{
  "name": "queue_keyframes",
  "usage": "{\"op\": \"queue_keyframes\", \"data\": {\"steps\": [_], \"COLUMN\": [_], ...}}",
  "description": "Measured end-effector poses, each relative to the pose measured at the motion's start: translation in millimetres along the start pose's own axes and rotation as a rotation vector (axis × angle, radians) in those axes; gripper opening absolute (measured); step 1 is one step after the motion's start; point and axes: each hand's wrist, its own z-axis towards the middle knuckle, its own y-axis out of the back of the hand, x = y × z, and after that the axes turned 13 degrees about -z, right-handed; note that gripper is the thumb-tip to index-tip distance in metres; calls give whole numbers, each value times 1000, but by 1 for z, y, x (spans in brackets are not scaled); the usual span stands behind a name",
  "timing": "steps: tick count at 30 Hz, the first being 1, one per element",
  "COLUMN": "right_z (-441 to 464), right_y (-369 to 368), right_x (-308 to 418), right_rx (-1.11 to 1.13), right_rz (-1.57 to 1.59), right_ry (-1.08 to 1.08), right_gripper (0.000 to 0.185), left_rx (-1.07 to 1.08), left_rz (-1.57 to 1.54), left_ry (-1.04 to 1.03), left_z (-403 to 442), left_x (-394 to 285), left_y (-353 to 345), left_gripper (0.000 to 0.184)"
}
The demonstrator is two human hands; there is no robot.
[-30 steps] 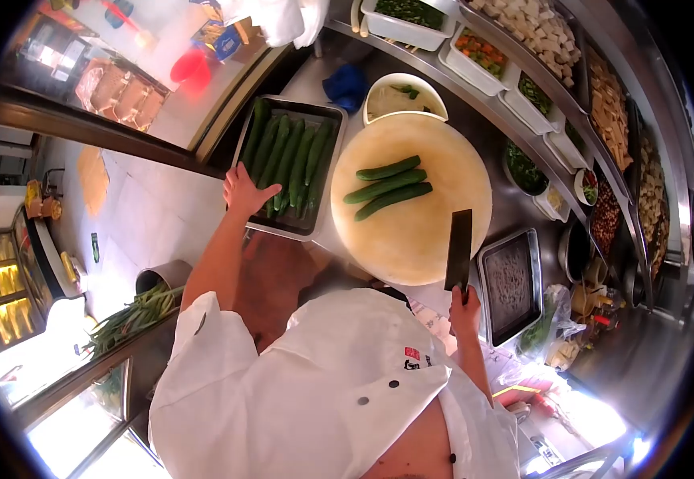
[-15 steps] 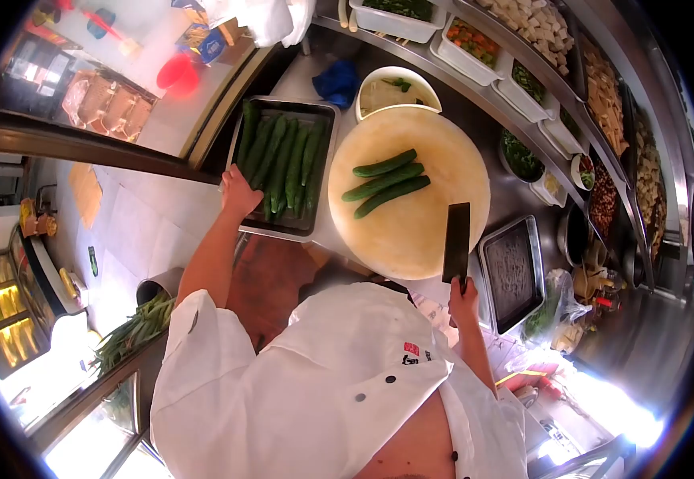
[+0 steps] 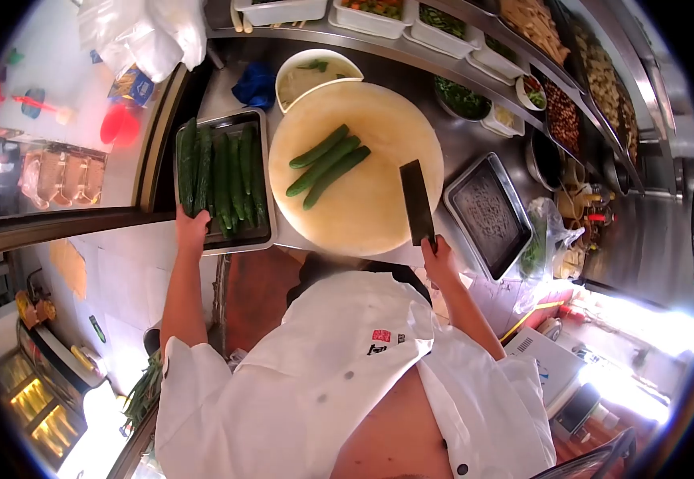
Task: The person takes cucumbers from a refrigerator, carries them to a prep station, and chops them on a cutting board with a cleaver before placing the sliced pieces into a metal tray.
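Observation:
My left hand (image 3: 193,228) is closed on the near left rim of a metal tray (image 3: 241,246), its fingertips close to the cucumbers (image 3: 223,176) lying lengthwise inside. A cleaver (image 3: 417,201) is in my right hand (image 3: 440,260), gripped by its handle. Its dark blade points away from me over the right part of a round cutting board (image 3: 363,219). Three whole cucumbers (image 3: 327,166) lie side by side, slanted, on the left half of the board.
Behind the board stands a white bowl (image 3: 319,57), with a crumpled blue bag (image 3: 253,85) beside it. To the right lies a second metal tray (image 3: 487,215). Shelves along the back hold containers of cut vegetables (image 3: 440,32). A clear plastic bag (image 3: 553,239) sits at the right.
The view has turned and shifted, so the board and trays appear further left. My left hand stays at the tray's left rim and the cleaver remains in my right hand.

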Motion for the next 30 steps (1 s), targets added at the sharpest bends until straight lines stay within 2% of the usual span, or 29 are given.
{"op": "queue_keyframes", "data": {"steps": [1, 3, 7, 9, 11, 12, 14, 16, 17, 18, 20, 21, 22, 24, 26, 28, 29, 30], "right_z": [-2, 3, 6, 12, 22, 26, 36, 50, 55, 57, 65, 71, 73, 78, 82, 86, 85, 84], "right_y": [3, 2, 24, 31, 39, 41, 54, 60, 67, 77, 84, 85, 86, 88, 87, 84, 85, 85], "right_x": [3, -4, 0, -9, -23, -29, -33, -50, -53, -50, -46, -45, -43, -39, -36, -34, -33, -32], "right_rx": [5, 20, 113, 155, 161, 159, 215, 100, 108, 141, 177, 172, 170, 148, 123, 130, 126, 122], "right_rz": [23, 41, 132, 138, 130, 127, 147, 56, 59, 54, 54, 32, 20, -7, -12, -113, -108, -135], "right_ry": [-14, -12, 6, 21, 73, 110, 118, 299, 301, 290, 277, 291, 301, 340, 375, 436, 437, 454], "right_gripper": [40, 39, 39, 40, 40, 40, 40, 41, 41, 41, 41, 42, 42, 41, 41, 39, 39, 37], "left_rx": [34, 11, -66, 62, -51, 12, -24, -62, -55, -61, -294, -266, -209, -68, 10, 30, 37, 37], "left_rz": [-54, -236, -436, -592, -572, -624, -608, -619, -584, -581, -470, -386, -524, -506, -386, -101, 24, 25], "left_ry": [-43, -52, 93, 132, 159, 130, 130, 162, 181, 179, 126, 151, 257, 366, 366, 316, 286, 280], "left_z": [-18, -50, -145, -174, -230, -243, -268, -287, -287, -289, -289, -289, -294, -283, -274, -266, -267, -254], "left_x": [-2, 11, 26, 67, 42, 52, 67, 71, 88, 95, 109, 100, 91, 90, 93, 86, 69, 77], "left_y": [-13, -37, -119, -152, -212, -230, -267, -304, -314, -332, -376, -392, -405, -419, -414, -405, -398, -384], "left_gripper": [45, 44, 40, 37, 34, 34, 34, 39, 48, 48, 47, 60, 62, 65, 73, 81, 74, 74]}}
